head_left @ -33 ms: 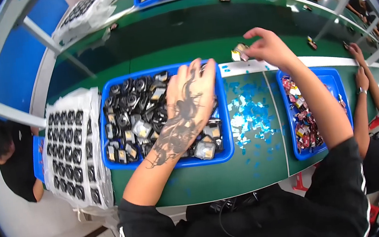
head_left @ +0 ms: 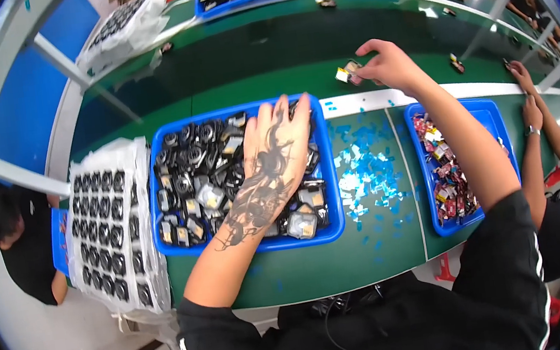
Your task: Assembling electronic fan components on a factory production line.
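Resting flat, left hand (head_left: 276, 144) spans blue tray (head_left: 247, 245); right hand (head_left: 385, 64) apparently pinches small packet (head_left: 346, 72) past the tray's edge

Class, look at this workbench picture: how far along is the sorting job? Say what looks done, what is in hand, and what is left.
Done: a scatter of peeled light-blue film scraps lies on the green bench, and the smaller blue plastic tray on the right holds red-and-white packets. In hand: the right hand pinches a small square part on the bench, while the left hand reaches into the large blue plastic tray. Left: that tray is full of black parts.
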The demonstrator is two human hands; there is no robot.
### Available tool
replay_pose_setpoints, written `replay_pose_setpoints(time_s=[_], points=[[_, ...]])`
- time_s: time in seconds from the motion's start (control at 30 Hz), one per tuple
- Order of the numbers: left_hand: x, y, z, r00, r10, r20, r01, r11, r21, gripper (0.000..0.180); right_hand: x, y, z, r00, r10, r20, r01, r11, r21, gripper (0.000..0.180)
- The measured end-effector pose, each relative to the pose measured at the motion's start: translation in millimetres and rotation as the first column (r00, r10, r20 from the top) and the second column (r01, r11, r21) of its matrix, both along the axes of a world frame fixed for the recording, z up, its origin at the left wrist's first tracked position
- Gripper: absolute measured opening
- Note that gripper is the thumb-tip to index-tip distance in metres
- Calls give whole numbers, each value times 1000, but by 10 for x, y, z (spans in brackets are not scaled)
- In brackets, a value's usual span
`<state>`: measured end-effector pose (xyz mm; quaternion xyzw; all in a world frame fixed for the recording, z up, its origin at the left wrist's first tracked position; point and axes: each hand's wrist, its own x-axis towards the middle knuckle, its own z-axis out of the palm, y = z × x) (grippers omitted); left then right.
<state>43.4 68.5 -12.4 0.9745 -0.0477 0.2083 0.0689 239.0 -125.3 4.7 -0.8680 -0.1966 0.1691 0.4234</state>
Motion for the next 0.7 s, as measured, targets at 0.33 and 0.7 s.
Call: replay_pose_setpoints(time_s=[0.33,0.7], points=[[-47,-4,-97,997,-68,45,68,998,-1,20,651,-143,-411,961,-155,228,187,974,-125,44],[-192,-252,452,908,-418,35,-77,-249,-966,9,-724,-1305,274,950,234,207,-121,886,-449,14]])
